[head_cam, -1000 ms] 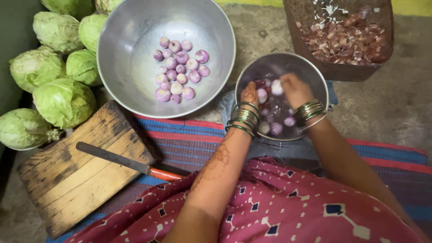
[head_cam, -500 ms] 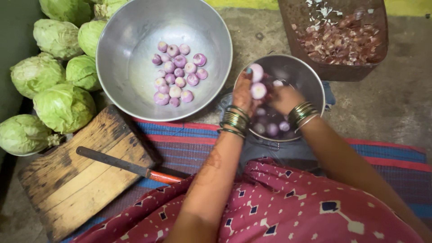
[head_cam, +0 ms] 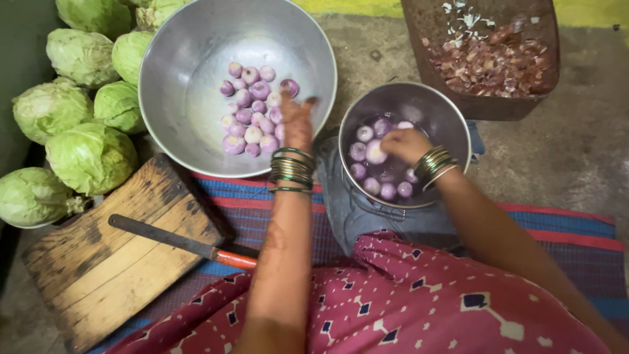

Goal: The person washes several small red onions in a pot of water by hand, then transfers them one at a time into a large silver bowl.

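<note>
Two steel vessels share the peeled onions, head view only. The left hand (head_cam: 298, 121) reaches into the large round steel bowl (head_cam: 190, 98) at 11 o'clock of the frame, fingers loosely spread over the pile of peeled purple shallots (head_cam: 252, 108); it looks let go of anything, nothing gripped, though motion blur at the fingertips makes that a guess. The right hand (head_cam: 403, 144) is down in the smaller steel pot (head_cam: 452, 115) at 1 o'clock of the body, fingers curled around one pale peeled shallot (head_cam: 375, 152).

Progress, judged from the piles: roughly twenty shallots already lie in the big bowl, about nine more remain in the pot (head_cam: 386, 187), so more than half appear moved across and a smaller batch is left.

Around: green cabbages (head_cam: 88, 154) stacked at 9 to 11 o'clock, a worn wooden chopping board (head_cam: 111, 262) at 8 o'clock with a dark-bladed knife with orange handle (head_cam: 177, 239) lying across it. A brown tray of onion skins (head_cam: 491, 59) sits at 1 o'clock, beyond the pot. A striped red-and-blue mat (head_cam: 563, 226) lies under the person.
</note>
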